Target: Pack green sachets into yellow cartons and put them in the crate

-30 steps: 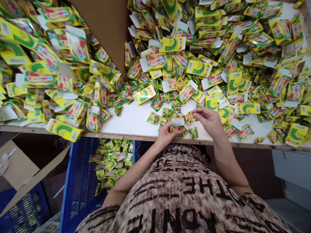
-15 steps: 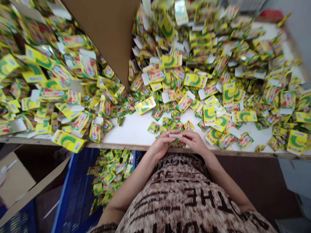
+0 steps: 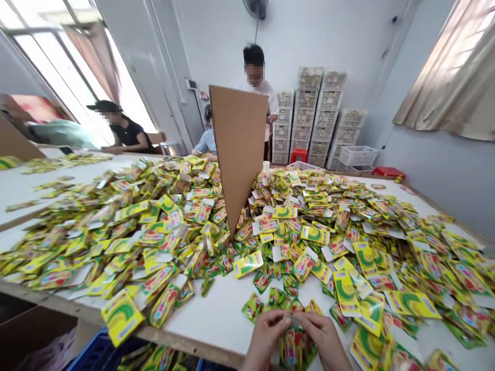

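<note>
In the head view, the upright cardboard divider (image 3: 242,139) is the landmark. Nearer than its lower tip, and a little to its right, the left hand (image 3: 266,340) and right hand (image 3: 323,335) meet. The thumbs and fingertips of both are together, clamped on a small carton (image 3: 294,322) of which little more than a pale edge shows. Just below, between the hands, is a green and red packet front (image 3: 291,351) with pink and pale lettering, too blurred to read; I cannot tell whether it belongs to that carton.

Loose sachets (image 3: 253,306) lie on the white table (image 3: 209,314) between the hands and the divider's tip. Beside that tip, a yellow carton (image 3: 247,264) shows a green swirl and a barcode patch, its digits illegible. Heaped cartons spread on both sides of the divider, some face up with bright, multicoloured brand lettering on red and green, the name unclear.

Beyond the divider stands a person in a white shirt (image 3: 273,103); to its right rise stacked white crates (image 3: 297,113).
</note>
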A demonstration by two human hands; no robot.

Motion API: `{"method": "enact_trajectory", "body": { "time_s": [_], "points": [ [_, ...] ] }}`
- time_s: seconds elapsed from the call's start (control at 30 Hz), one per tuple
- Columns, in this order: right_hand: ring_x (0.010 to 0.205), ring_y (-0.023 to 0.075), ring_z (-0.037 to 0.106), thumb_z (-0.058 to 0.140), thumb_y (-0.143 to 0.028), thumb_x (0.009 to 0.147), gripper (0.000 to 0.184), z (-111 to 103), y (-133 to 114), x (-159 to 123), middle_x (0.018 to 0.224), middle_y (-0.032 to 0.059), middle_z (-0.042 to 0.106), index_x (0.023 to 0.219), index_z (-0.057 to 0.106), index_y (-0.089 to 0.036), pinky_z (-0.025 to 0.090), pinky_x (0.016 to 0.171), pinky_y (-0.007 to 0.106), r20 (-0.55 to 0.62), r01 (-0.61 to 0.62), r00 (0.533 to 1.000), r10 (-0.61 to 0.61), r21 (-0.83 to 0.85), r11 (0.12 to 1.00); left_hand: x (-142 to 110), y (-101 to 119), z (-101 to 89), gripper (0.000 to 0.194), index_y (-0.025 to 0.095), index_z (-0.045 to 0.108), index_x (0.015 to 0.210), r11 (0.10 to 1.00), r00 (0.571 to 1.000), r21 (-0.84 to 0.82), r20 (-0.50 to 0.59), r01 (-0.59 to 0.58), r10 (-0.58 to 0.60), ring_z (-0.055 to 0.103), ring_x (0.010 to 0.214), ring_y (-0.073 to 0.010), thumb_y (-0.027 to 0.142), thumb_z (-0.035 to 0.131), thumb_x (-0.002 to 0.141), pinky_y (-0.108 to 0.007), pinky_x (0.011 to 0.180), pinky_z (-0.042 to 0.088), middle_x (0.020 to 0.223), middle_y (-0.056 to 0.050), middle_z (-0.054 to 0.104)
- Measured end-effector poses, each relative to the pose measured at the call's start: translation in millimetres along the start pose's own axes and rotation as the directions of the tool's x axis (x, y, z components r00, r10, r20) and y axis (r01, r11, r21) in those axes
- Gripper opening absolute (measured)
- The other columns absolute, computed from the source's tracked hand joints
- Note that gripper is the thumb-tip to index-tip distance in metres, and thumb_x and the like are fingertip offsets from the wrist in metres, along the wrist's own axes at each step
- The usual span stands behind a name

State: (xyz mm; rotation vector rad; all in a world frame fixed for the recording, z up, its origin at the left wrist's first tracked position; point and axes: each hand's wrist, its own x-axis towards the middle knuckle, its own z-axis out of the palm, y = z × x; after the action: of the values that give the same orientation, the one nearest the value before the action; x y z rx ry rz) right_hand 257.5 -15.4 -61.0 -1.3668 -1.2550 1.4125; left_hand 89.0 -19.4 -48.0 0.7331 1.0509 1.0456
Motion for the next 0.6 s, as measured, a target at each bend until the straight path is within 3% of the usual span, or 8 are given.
{"method": "enact_trajectory", "body": {
  "time_s": [0.1, 0.27, 0.4, 0.5, 0.6],
  "points": [
    [0.048, 0.0152, 0.058, 0.072, -0.057, 0.070, 0.033, 3.5, -0.4, 3.0, 0.069, 0.0023, 0.070, 0.081, 0.081, -0.027, 0.048, 0.046, 0.029, 0.030, -0.009, 1.000, 0.006, 0.089, 0.996, 5.3, -6.3, -2.7, 0.039, 0.019, 0.079, 0.080, 0.997, 0.999, 0.078, -0.045, -0.019, 0.022, 0.062, 0.076, -0.0210, 0.055, 0.079, 0.063, -0.031, 0.073, 0.048, 0.079, -0.006, 0.074],
    [0.049, 0.0210, 0.058, 0.081, -0.051, 0.055, 0.026, 8.2, -3.4, 2.1, 0.063, 0.0017, 0.069, 0.073, 0.081, -0.032, 0.052, 0.044, 0.038, -0.055, -0.006, 0.998, 0.015, 0.159, 0.987, 15.1, -6.8, -3.9, 0.041, 0.019, 0.075, 0.075, 0.990, 0.999, 0.140, -0.037, -0.031, 0.036, 0.058, 0.067, -0.0176, 0.052, 0.086, 0.052, -0.028, 0.065, 0.045, 0.070, -0.004, 0.069],
    [0.047, 0.0192, 0.058, 0.081, -0.050, 0.057, 0.025, 5.8, -3.2, 2.0, 0.064, 0.0028, 0.069, 0.071, 0.080, -0.029, 0.053, 0.045, 0.037, -0.078, 0.036, 0.997, -0.025, 0.150, 0.988, 20.9, -3.3, -6.6, 0.034, 0.017, 0.071, 0.067, 0.956, 0.988, 0.248, 0.038, -0.158, 0.153, 0.054, 0.061, -0.0151, 0.046, 0.085, 0.058, -0.026, 0.061, 0.041, 0.063, -0.003, 0.065],
    [0.051, 0.0193, 0.060, 0.081, -0.048, 0.061, 0.026, 0.9, -7.9, -2.0, 0.068, 0.0039, 0.071, 0.075, 0.080, -0.027, 0.054, 0.048, 0.036, -0.070, 0.052, 0.997, -0.045, 0.105, 0.993, 16.9, 2.4, -6.8, 0.029, 0.018, 0.072, 0.066, 0.899, 0.960, 0.339, 0.058, -0.278, 0.275, 0.059, 0.066, -0.0182, 0.044, 0.084, 0.062, -0.029, 0.065, 0.045, 0.067, -0.005, 0.068],
    [0.060, 0.0198, 0.063, 0.082, -0.045, 0.063, 0.028, -4.8, -16.2, -10.6, 0.074, 0.0045, 0.072, 0.082, 0.080, -0.025, 0.056, 0.056, 0.035, -0.064, 0.046, 0.997, -0.043, 0.034, 0.998, 5.6, 11.0, -6.9, 0.026, 0.020, 0.076, 0.070, 0.859, 0.950, 0.407, 0.086, -0.310, 0.302, 0.064, 0.075, -0.0217, 0.045, 0.081, 0.067, -0.033, 0.074, 0.049, 0.075, -0.008, 0.072]
  ]
}}
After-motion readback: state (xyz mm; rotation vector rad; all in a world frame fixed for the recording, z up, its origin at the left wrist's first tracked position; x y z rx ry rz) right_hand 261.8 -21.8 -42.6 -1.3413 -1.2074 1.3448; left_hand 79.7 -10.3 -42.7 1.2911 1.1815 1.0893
